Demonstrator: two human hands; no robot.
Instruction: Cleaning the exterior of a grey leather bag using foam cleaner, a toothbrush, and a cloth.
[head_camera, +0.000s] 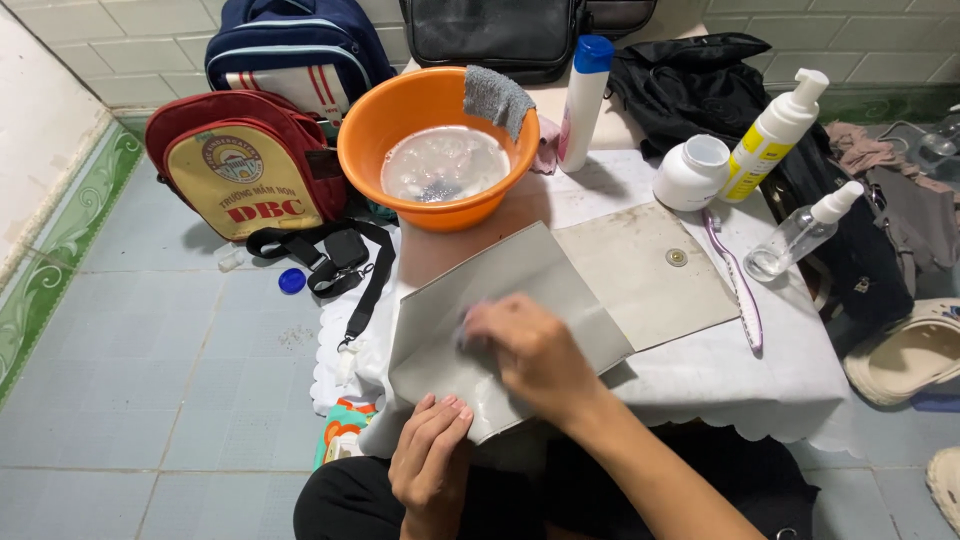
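A flat grey bag with an open flap and a round metal snap lies on a low table covered by a white cloth. My right hand presses down on the bag's front panel, fingers closed over something small and pale purple that is mostly hidden and blurred. Against the bag's near edge rests my left hand, its fingers lying flat and holding the bag steady.
An orange basin of cloudy water with a grey cloth over its rim stands behind the bag. A purple toothbrush, white jar, pump bottles and tall bottle stand right. Backpacks sit on the tiled floor left.
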